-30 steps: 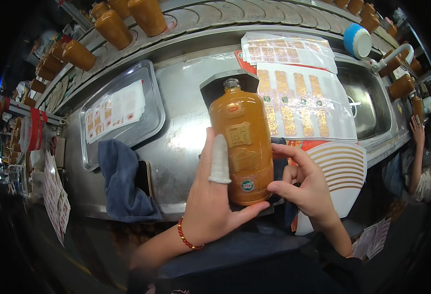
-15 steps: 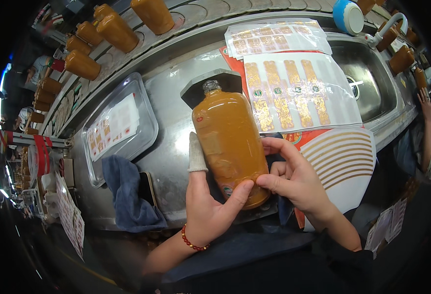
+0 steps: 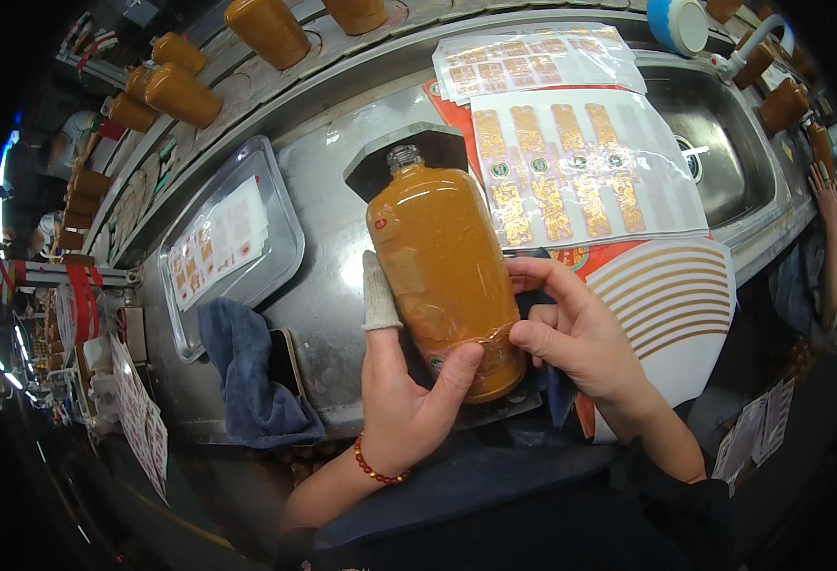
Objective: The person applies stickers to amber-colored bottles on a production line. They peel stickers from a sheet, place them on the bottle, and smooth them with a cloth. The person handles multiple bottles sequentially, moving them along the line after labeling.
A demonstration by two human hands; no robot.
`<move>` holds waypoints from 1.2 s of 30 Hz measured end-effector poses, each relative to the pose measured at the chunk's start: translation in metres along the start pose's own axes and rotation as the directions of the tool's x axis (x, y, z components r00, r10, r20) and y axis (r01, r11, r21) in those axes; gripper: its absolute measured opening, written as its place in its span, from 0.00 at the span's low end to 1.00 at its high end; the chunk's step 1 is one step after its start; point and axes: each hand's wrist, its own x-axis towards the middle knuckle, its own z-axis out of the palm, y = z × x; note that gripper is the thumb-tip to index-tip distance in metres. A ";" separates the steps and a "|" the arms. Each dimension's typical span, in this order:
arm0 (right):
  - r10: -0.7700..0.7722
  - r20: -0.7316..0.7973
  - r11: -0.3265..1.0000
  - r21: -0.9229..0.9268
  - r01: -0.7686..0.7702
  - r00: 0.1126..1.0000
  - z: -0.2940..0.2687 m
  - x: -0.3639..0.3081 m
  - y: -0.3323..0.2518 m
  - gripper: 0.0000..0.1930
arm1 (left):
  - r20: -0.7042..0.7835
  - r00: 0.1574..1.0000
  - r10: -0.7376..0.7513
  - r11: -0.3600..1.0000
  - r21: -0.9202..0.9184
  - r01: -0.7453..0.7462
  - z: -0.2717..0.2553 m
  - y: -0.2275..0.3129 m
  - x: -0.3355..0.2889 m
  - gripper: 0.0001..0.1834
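Note:
Between my hands an amber-brown bottle (image 3: pixel 442 252) leans back, its clear glass neck lying against a dark octagonal block (image 3: pixel 360 162). My left hand (image 3: pixel 401 395) grips the bottle's lower left side, thumb across its front; a pale cloth cover (image 3: pixel 379 295) sits on one finger. My right hand (image 3: pixel 580 338) is closed round the lower right edge, its thumb at the end of a narrow gold strip label (image 3: pixel 487 343) near the base. What the right fingers do behind the bottle is hidden. Right of the bottle lie a sheet of gold labels (image 3: pixel 571 176) and a sheet of curved gold strips (image 3: pixel 666 309).
A clear tray (image 3: pixel 290 233) with label sheets, a blue cloth (image 3: pixel 247 371) and a phone-like dark object (image 3: pixel 287 362) lie left on the steel counter. Behind runs a conveyor (image 3: pixel 414 19) carrying several brown bottles. A sink (image 3: pixel 656 105) and another person's hand (image 3: pixel 827 195) are right.
The bottle and my hands have shifted very slightly. The gold strip shows more plainly across the bottle's lower front beside my thumbs. Bottles on the conveyor have moved along to the right.

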 end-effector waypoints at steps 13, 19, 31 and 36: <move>0.011 0.075 0.999 -0.034 -0.008 0.997 -0.012 0.001 -0.004 0.32 | 0.023 0.997 -0.074 0.990 -0.123 0.076 0.003 0.011 0.002 0.52; 0.023 0.058 0.999 -0.048 -0.021 0.998 -0.008 0.008 -0.004 0.30 | -0.036 0.995 -0.093 0.994 -0.067 0.090 0.009 0.008 0.007 0.47; 0.007 0.060 1.000 0.012 -0.007 0.998 -0.009 0.008 -0.002 0.29 | 0.006 0.996 -0.089 0.991 -0.095 0.089 0.003 0.006 0.005 0.47; 0.042 0.074 0.999 -0.008 -0.041 0.996 -0.015 0.007 -0.005 0.29 | 0.046 0.991 -0.125 0.980 -0.148 0.130 0.002 0.009 0.007 0.50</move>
